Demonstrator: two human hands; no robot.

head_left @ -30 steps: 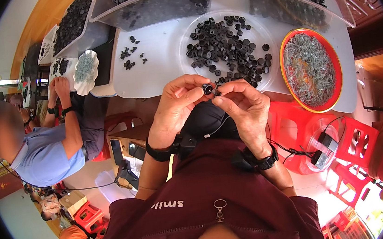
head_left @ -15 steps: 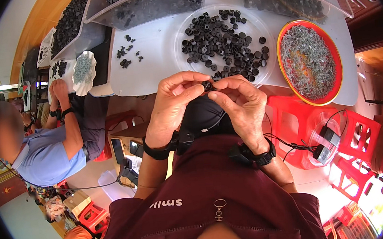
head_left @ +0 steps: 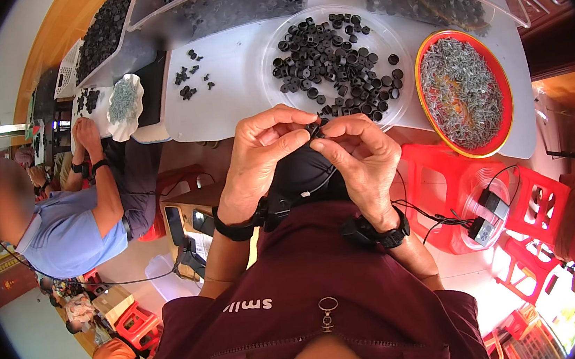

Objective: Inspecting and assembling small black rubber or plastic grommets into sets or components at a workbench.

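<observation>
My left hand (head_left: 257, 153) and my right hand (head_left: 367, 153) meet in front of my chest, just off the table's near edge. Thumb and forefinger of each are closed on one small black plastic part (head_left: 314, 130). Fingertips cover much of it, so its exact shape is hard to make out. Beyond my hands, a round clear tray (head_left: 268, 76) holds many small black round plastic caps (head_left: 331, 63). To the right stands a red bowl with a yellow rim (head_left: 507, 114), full of thin silvery screws or pins (head_left: 464, 94).
Several small black pieces (head_left: 187, 92) lie on the white table (head_left: 234, 73) at left. Clear bins (head_left: 235, 10) of black parts line the back. On the left, a co-worker in a blue shirt (head_left: 72, 233) sits by a white dish (head_left: 124, 109). Red stools (head_left: 434, 178) stand at right.
The black part has turned a little between my fingertips. Both hands stay in almost the same place, still pinching it.
</observation>
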